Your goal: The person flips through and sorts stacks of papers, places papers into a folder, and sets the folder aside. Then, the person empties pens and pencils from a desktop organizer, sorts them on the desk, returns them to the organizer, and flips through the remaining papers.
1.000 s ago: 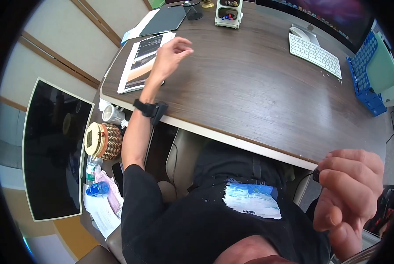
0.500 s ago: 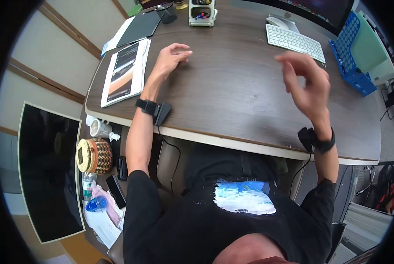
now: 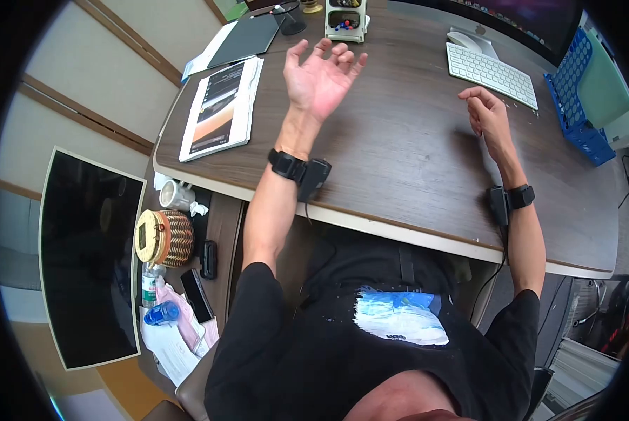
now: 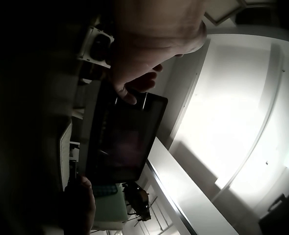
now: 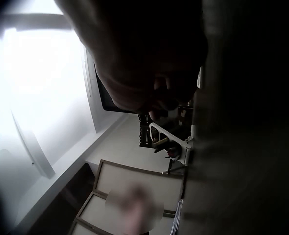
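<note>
In the head view my left hand [image 3: 320,81] is turned palm up above the brown desk [image 3: 398,161], its fingers spread and slightly bent, nothing in it. It is to the right of a stack of printed sheets [image 3: 219,112]. My right hand [image 3: 488,116] hovers over the right side of the desk, just below the white keyboard [image 3: 492,72]. Its fingers bend loosely downward, and no object shows in them. Both wrists wear black straps with small cameras. The two wrist views are dark, with the hands near the top.
A pen organiser [image 3: 346,21], black mesh cup [image 3: 290,19] and dark folder [image 3: 244,38] stand or lie at the back. A computer monitor [image 3: 511,17] and blue basket [image 3: 574,105] are to the right. At left are a mug [image 3: 177,196], woven basket [image 3: 177,238] and phone [image 3: 197,295].
My left hand has moved right, away from the printed sheets, and turned palm up. My right hand has come from close to the camera forward over the desk, and its fingers have bent downward.
</note>
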`<action>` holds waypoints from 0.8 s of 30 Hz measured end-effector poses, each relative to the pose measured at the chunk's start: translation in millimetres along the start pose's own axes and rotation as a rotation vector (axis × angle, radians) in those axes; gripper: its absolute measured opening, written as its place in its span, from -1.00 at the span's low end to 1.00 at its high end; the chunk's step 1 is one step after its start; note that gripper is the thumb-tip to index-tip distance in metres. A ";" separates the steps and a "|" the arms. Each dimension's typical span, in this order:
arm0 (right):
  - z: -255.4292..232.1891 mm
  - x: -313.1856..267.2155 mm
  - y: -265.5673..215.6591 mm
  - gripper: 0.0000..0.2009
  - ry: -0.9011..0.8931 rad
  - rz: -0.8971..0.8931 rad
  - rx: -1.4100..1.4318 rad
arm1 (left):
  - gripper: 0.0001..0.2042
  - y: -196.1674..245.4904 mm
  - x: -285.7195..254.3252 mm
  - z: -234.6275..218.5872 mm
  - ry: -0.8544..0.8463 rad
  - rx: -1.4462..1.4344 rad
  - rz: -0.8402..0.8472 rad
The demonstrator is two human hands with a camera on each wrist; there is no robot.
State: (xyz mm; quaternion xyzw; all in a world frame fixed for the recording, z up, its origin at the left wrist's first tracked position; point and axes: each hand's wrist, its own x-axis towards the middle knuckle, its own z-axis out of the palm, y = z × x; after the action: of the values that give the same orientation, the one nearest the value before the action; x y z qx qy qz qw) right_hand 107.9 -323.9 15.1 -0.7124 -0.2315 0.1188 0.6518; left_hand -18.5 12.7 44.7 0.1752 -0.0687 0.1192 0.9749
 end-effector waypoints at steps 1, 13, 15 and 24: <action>-0.1 1.3 4.2 -0.81 -0.005 0.024 -0.005 | -0.68 -3.9 -0.7 0.1 -0.061 -0.019 -0.016; -2.7 6.3 30.2 -0.79 -0.095 -0.023 -0.312 | -0.82 -8.6 -1.4 -27.1 -0.176 -0.005 -0.056; -4.2 8.4 30.0 -0.78 -0.119 -0.026 -0.338 | -0.86 -9.5 -0.5 -28.1 -0.181 0.013 -0.032; -4.1 7.3 26.4 -0.77 -0.140 -0.001 -0.329 | -0.91 -6.4 -5.6 -28.0 -0.194 0.017 -0.011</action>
State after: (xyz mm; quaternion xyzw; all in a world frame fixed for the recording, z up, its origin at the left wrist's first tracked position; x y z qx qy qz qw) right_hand 120.7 -325.1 -9.3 -0.7993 -0.2931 0.1281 0.5088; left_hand -19.7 15.7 15.7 0.1947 -0.1607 0.0970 0.9627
